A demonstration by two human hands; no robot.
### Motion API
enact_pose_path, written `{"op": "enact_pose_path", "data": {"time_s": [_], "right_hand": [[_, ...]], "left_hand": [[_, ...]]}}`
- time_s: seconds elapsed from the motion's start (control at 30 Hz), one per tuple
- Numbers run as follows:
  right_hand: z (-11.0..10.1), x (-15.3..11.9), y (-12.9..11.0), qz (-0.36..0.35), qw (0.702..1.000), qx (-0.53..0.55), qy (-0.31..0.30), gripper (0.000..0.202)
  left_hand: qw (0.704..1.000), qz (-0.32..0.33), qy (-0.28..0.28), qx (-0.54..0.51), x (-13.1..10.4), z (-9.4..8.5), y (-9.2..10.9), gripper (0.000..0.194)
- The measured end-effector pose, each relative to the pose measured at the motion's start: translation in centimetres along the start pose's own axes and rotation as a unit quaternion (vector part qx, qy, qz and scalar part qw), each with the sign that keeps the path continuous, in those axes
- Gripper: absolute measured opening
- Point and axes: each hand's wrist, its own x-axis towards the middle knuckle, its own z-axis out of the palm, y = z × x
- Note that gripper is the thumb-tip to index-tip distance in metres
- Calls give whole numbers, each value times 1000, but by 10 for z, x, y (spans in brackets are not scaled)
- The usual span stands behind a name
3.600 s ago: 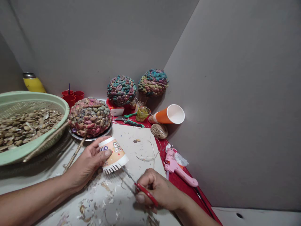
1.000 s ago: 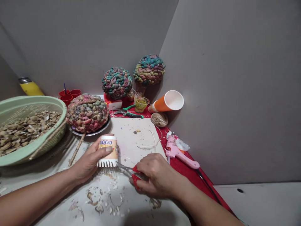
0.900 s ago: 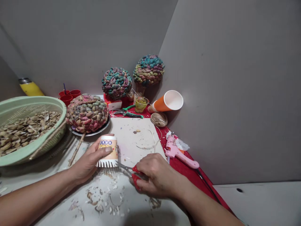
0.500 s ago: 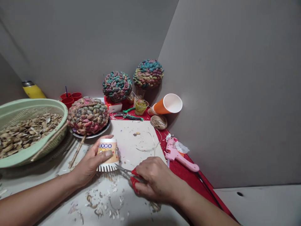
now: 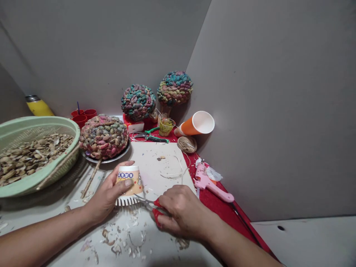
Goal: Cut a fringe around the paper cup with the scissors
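Note:
An upside-down paper cup (image 5: 133, 187), printed with an orange band and purple round marks, is gripped in my left hand (image 5: 107, 193), thumb across its front. Narrow strips are cut along the cup's lower rim. My right hand (image 5: 182, 209) is closed around the red handles of a pair of scissors (image 5: 144, 202). The scissors' blades are a little apart and meet the right side of the cup's fringed edge. Shell scraps (image 5: 133, 246) lie on the pale board below the hands.
A green basket (image 5: 73, 128) of shells stands left. Beside it, a ball of coloured shells (image 5: 104, 137) on a stick rests on a metal dish. Farther back are two more shell balls (image 5: 138, 102), pliers (image 5: 158, 139), an orange cup (image 5: 187, 127) and twine (image 5: 187, 144). A pink glue gun (image 5: 214, 187) lies right.
The cup has shifted and turned slightly in my left hand. The scissors' blades have moved a little to the left along its edge.

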Motion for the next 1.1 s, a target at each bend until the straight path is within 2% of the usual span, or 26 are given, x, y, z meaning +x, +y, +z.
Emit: {"op": "enact_pose_path", "data": {"time_s": [0.17,0.6,1.1], "right_hand": [[1,-1,1,-6,999,-36,27,20],[1,-2,1,-19,999,-48,-7,23],[1,-2,1,-15,999,17,27,30]], "left_hand": [[1000,15,27,-4,0,2,1,67],[999,19,37,-4,1,2,0,57],[998,26,31,-37,5,4,1,32]]}}
